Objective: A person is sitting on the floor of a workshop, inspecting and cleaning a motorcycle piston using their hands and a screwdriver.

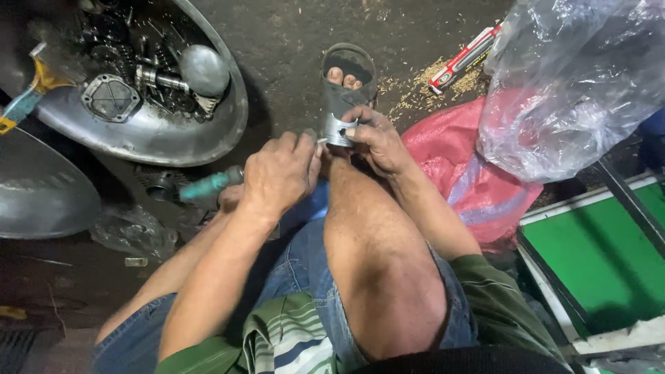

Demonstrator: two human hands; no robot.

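My right hand (pixel 377 138) grips a small silver metal cylinder, an engine piston (pixel 339 131), just above my raised right shin. My left hand (pixel 277 173) is closed around a tool with a teal handle (pixel 208 185) that sticks out to the left; its tip points at the piston and is hidden by my fingers. Both hands are greasy. My sandalled right foot (pixel 348 76) rests on the dark floor just beyond the piston.
A metal basin (pixel 225 125) of oily engine parts sits at upper left, with a second metal pan (pixel 41 194) at the left edge. A red sack (pixel 478 187), a clear plastic bag (pixel 575 90) and a green-topped box (pixel 603 256) lie to the right.
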